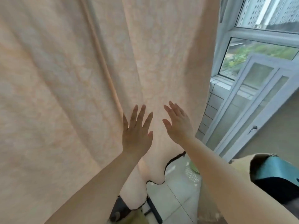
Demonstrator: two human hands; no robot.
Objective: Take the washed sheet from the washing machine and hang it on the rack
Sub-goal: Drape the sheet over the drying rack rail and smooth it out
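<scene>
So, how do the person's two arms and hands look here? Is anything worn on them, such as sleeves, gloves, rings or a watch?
Both forearms are bare as far as the picture shows: no sleeve reaches into view. The left hand and the right hand wear no gloves, and no ring, watch or bracelet can be seen on the fingers or wrists. The picture is a little blurred, so very small things could be missed.

I see a pale peach sheet (68, 78) with a faint, lighter repeating pattern, too blurred to make out its shapes. The window frame (226, 46) is white, greenery showing through the glass. The wall tiles (208, 110) are light grey-white and the floor tiles (176, 199) off-white. At lower right, a teal and black object (275, 173).
</scene>
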